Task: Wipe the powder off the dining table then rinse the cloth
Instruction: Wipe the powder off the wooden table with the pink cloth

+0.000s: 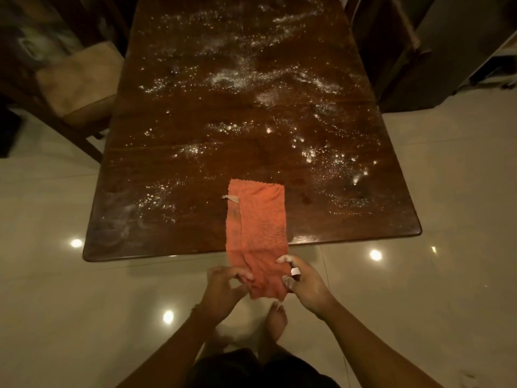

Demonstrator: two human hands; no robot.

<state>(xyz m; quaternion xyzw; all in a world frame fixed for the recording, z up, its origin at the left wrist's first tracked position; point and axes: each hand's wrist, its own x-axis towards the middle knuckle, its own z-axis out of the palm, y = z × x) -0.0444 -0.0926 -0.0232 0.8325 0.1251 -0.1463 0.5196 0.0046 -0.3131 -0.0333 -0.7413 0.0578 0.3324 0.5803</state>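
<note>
**Item: cloth at near table edge, held in both hands**

- Orange terry cloth (260, 219), folded into a long strip: its far part lay on the dark brown wooden dining table (349, 219), its near end hung past the near edge.
- Your left hand (221, 289): fingers curled, pinching the cloth's left side.
- Your right hand (305, 287): gripped its right side, fingertips dusted white.
- White powder (232, 77): scattered over most of the tabletop.
- Wooden chair with beige cushion (78, 77): stood at the table's left.

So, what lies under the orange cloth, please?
The dining table is under most of the cloth; the left hand and right hand hold its overhanging end. Anything trapped beneath is hidden.
</note>
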